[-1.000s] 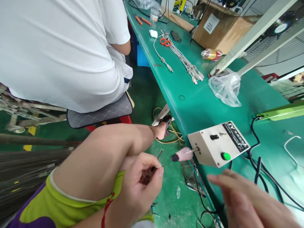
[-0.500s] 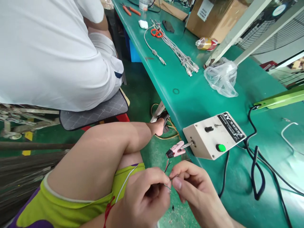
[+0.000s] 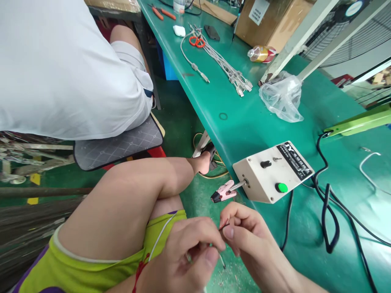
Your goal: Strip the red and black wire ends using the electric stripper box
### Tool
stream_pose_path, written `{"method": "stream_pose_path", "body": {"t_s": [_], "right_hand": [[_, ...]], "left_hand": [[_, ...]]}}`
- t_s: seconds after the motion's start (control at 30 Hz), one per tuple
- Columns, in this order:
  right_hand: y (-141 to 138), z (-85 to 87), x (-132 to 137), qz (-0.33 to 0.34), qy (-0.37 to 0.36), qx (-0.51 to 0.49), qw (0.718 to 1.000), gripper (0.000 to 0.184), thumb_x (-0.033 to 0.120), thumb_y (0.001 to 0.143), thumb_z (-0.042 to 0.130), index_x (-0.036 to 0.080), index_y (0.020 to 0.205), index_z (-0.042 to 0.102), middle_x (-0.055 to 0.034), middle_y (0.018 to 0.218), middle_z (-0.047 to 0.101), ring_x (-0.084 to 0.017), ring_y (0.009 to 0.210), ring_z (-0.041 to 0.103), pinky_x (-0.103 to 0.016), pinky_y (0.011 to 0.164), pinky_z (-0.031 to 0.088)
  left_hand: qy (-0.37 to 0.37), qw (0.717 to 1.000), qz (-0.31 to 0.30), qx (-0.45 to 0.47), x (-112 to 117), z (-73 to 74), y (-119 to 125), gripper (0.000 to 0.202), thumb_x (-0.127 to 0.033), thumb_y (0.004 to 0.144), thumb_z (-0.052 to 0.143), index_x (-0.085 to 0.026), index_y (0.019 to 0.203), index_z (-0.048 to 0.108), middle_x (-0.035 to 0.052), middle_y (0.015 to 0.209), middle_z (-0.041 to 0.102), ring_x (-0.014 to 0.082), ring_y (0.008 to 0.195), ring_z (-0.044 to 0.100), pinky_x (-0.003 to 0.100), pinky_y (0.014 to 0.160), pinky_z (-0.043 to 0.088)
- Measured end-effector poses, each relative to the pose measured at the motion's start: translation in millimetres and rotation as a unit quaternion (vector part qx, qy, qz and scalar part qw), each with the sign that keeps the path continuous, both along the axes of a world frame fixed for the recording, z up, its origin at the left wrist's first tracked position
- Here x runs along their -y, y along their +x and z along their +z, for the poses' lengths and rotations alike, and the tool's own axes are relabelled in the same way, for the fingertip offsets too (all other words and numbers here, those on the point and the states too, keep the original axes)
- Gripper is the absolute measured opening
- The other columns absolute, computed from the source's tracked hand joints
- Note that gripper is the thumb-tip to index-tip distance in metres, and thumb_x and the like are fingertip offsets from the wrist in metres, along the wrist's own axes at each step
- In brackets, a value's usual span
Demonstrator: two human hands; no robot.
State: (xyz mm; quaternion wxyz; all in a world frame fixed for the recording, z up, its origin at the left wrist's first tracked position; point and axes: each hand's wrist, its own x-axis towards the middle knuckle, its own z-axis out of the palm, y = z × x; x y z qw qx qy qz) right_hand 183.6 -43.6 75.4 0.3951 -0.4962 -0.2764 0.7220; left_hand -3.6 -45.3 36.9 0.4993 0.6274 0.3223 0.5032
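- Reddish and dark wire ends (image 3: 225, 224), which half a second ago stand up between the hands toward the clip (image 3: 224, 191), now lie low at the fingertips of the right hand (image 3: 253, 240).
- We see the left hand (image 3: 175, 254) a little more relaxed: its thumb and forefinger, pressed together earlier, now show a small gap.
- Below this gap we notice a light wire (image 3: 222, 259) with a dark tip, hanging downward over the floor.
- Our right hand pinches the reddish and dark wire ends between thumb and forefinger. Our left hand is curled, but its inside is hidden, so we cannot tell how firmly it holds something.
- All these wires are between the two hands, just off the edge of the green table (image 3: 207, 103), and apart from the clip.
- Our clip sits on the rod of the white box (image 3: 264, 179), and we see no wire in it.
- For the work, we judge this to be a step of separating the wires by fingers; such thin ends could slip or cross easily.
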Motion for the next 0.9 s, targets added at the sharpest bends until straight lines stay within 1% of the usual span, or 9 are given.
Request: {"method": "stream_pose_path", "body": {"t_s": [0.17,0.33,0.47,0.53,0.6,0.7,0.77,0.83,0.9], "right_hand": [[3.3,-2.1,0.6,0.01,0.009,0.009,1.0,0.025,0.043,0.095,0.096,0.022,0.091,0.084,0.0061,0.062,0.054,-0.012,0.059,0.036,-0.029,0.061,0.027],[4.0,-0.2,-3.2,0.006,0.003,0.021,1.0,0.027,0.045,0.094,0.096,0.021,0.091,0.084,0.0055,0.063,0.054,-0.012,0.06,0.036,-0.03,0.061,0.026],[4.9,-0.4,-7.2,-0.004,0.008,0.046,0.999,0.031,0.051,0.095,0.093,0.022,0.092,0.085,0.0052,0.061,0.053,-0.014,0.061,0.038,-0.032,0.064,0.028],[4.6,-1.9,-9.9,-0.001,0.02,0.061,0.998,0.037,0.058,0.098,0.087,0.021,0.094,0.086,0.0049,0.058,0.052,-0.016,0.061,0.039,-0.034,0.066,0.029],[3.0,-3.4,-13.0,-0.005,0.033,0.081,0.996,0.049,0.066,0.104,0.077,0.02,0.087,0.083,0.0032,0.057,0.053,-0.018,0.061,0.042,-0.035,0.068,0.032],[-1.3,-4.3,-16.5,-0.03,0.028,0.096,0.995,0.063,0.072,0.107,0.07,0.022,0.069,0.069,0.0,0.062,0.056,-0.019,0.064,0.044,-0.035,0.067,0.034],[-4.8,-4.2,-17.1,-0.056,0.002,0.082,0.995,0.056,0.07,0.105,0.076,0.021,0.079,0.073,0.0004,0.067,0.058,-0.018,0.065,0.043,-0.033,0.065,0.033],[-7.8,-4.5,-16.4,-0.085,-0.03,0.052,0.995,0.048,0.069,0.103,0.08,0.022,0.111,0.081,0.0022,0.069,0.061,-0.017,0.064,0.04,-0.031,0.064,0.032],[-10.0,-6.0,-15.0,-0.106,-0.048,0.015,0.993,0.055,0.068,0.103,0.082,0.024,0.136,0.079,0.0036,0.068,0.062,-0.016,0.062,0.037,-0.03,0.065,0.031]], "left_hand": [[0.034,0.999,0.027,-0.01,-9.5,0.7,2.6,0.014,-0.015,0.101,0.069,-0.026,0.094,0.07,-0.0023,0.069,0.077,0.0131,0.051,0.064,0.024,0.052,0.05],[0.029,0.996,0.071,-0.039,-12.1,-1.6,-0.1,0.013,-0.014,0.097,0.072,-0.026,0.092,0.074,-0.0016,0.067,0.078,0.0135,0.049,0.067,0.022,0.049,0.05],[0.023,0.995,0.087,-0.048,-15.8,2.3,-4.7,0.013,-0.014,0.094,0.073,-0.026,0.089,0.075,-0.0021,0.062,0.077,0.0138,0.045,0.066,0.022,0.043,0.046],[0.018,0.994,0.095,-0.058,-17.7,3.5,-6.5,0.014,-0.013,0.093,0.073,-0.027,0.089,0.074,-0.0027,0.063,0.077,0.013,0.043,0.063,0.022,0.043,0.046],[0.015,0.992,0.109,-0.066,-19.1,2.8,-7.5,0.016,-0.011,0.092,0.073,-0.027,0.09,0.075,-0.0035,0.065,0.078,0.0113,0.04,0.058,0.021,0.043,0.047],[0.012,0.989,0.133,-0.057,-20.6,-1.8,-7.2,0.019,-0.009,0.091,0.073,-0.028,0.094,0.076,-0.0047,0.067,0.078,0.0099,0.042,0.057,0.019,0.044,0.048],[0.0,0.988,0.15,-0.042,-21.7,-5.8,-5.6,0.021,-0.007,0.092,0.073,-0.028,0.096,0.076,-0.0047,0.07,0.077,0.0101,0.046,0.061,0.017,0.046,0.05],[-0.022,0.985,0.168,-0.025,-23.2,-9.0,-3.2,0.021,-0.006,0.093,0.072,-0.026,0.096,0.076,-0.0044,0.07,0.075,0.0106,0.048,0.064,0.016,0.047,0.052],[-0.047,0.982,0.182,-0.01,-24.8,-10.8,-0.5,0.019,-0.006,0.094,0.072,-0.025,0.093,0.076,-0.0039,0.069,0.073,0.0112,0.049,0.066,0.016,0.047,0.052]]}}
